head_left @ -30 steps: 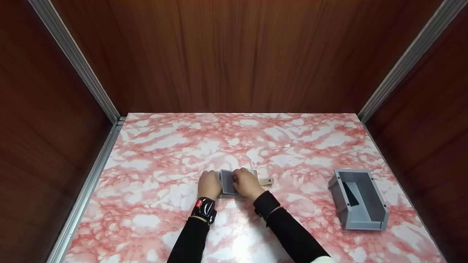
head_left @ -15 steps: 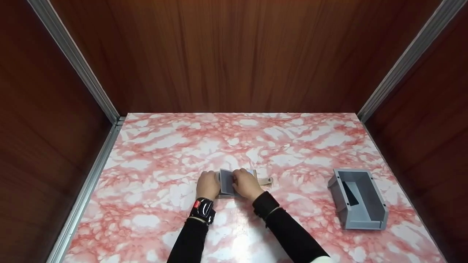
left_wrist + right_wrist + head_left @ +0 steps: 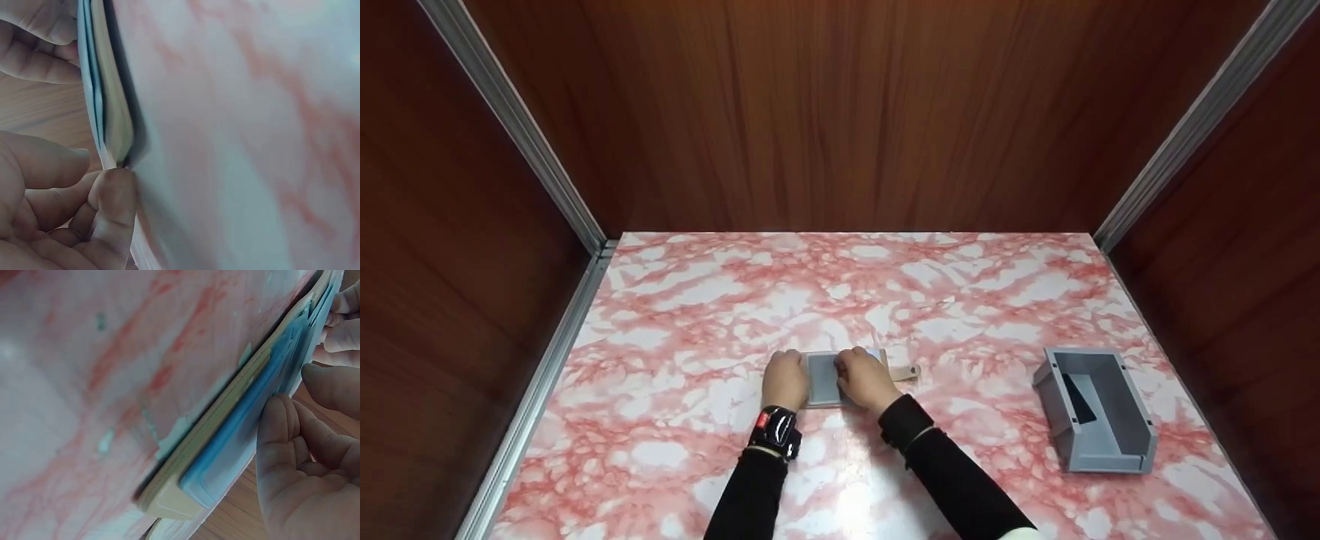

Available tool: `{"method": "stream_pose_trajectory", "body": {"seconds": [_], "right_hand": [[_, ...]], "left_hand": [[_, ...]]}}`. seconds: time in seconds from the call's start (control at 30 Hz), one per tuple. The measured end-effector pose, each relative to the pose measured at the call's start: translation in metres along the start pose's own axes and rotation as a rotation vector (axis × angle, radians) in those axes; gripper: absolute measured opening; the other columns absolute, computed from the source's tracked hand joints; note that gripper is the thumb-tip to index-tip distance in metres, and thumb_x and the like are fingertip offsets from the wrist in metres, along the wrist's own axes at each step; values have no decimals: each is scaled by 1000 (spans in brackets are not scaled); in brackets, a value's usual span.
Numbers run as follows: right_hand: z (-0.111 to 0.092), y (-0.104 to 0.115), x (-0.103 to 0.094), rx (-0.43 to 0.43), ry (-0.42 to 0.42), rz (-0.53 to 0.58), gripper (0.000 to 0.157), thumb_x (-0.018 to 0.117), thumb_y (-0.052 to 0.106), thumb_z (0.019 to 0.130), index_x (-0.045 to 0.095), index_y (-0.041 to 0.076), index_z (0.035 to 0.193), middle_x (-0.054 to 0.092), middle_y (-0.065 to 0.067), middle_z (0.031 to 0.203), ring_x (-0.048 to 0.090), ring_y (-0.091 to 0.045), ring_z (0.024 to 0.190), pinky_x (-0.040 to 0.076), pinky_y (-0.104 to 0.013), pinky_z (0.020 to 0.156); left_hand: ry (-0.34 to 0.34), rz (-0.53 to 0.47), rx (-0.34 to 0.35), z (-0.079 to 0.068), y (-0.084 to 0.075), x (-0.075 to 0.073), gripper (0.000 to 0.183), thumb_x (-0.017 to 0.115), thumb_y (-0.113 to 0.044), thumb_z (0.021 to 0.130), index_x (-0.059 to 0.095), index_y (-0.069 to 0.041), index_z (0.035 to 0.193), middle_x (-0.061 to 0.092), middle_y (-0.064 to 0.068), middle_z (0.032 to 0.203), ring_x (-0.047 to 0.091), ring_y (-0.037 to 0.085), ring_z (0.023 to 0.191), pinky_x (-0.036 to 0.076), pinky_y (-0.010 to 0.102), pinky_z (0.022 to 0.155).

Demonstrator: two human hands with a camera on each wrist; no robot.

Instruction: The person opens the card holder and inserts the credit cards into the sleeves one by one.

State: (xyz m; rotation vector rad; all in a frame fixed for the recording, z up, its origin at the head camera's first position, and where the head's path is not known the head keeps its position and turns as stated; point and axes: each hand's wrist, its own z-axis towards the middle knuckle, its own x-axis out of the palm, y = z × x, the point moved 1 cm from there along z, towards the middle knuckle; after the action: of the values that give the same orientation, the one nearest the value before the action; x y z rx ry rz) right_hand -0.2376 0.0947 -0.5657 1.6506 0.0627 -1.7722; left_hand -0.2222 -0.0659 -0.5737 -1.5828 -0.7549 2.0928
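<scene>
A card holder (image 3: 823, 381) with a tan cover and clear bluish plastic sleeves lies open on the table between both hands. My left hand (image 3: 786, 380) holds its left side, a fingertip right at the corner of the tan cover (image 3: 114, 107) in the left wrist view. My right hand (image 3: 868, 377) lies over the right part, thumb and fingers pinching at the edge of the sleeves (image 3: 233, 439) in the right wrist view. A tan strap (image 3: 905, 373) with a snap sticks out on the right. The hands hide parts of the holder.
On the right of the red-and-white marbled table (image 3: 697, 322) stands a grey open-front bin (image 3: 1106, 463) with a dark wedge-shaped patch (image 3: 1078, 397) inside. Brown wood-look panels (image 3: 840, 112) with metal rails close off the back and sides.
The plastic sleeve page that stood raised and tilted between the hands now lies flat on the left part of the holder. The left hand has shifted slightly left; the right hand has barely moved.
</scene>
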Motion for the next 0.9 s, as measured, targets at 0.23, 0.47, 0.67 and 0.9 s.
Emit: {"method": "stream_pose_trajectory", "body": {"seconds": [0.23,0.47,0.67,0.9], "right_hand": [[-1,0,1,5,11,-4,26,76,5,82,65,0,106,62,-12,96,64,-31,89,53,-43,79],[-1,0,1,-10,-18,-5,24,76,4,80,65,1,102,60,-12,91,63,-31,85,53,-44,77],[-1,0,1,-14,-32,1,24,76,4,80,65,0,101,60,-12,91,63,-32,85,52,-44,77],[-2,0,1,-8,-22,7,25,76,5,81,65,0,104,61,-13,93,63,-33,87,52,-45,79]], "left_hand": [[-60,-5,41,1,-5,-2,18,64,-4,90,61,1,74,56,17,74,60,39,70,48,51,68],[-65,10,26,-1,-5,-1,21,67,-6,89,61,1,71,55,17,74,59,39,71,48,50,67],[-16,41,-17,-3,-4,-1,13,72,-3,78,62,5,75,56,18,77,59,37,72,49,49,70],[-24,48,-10,-3,-2,1,12,70,-4,80,63,6,76,57,19,75,60,40,71,49,50,69]]}}
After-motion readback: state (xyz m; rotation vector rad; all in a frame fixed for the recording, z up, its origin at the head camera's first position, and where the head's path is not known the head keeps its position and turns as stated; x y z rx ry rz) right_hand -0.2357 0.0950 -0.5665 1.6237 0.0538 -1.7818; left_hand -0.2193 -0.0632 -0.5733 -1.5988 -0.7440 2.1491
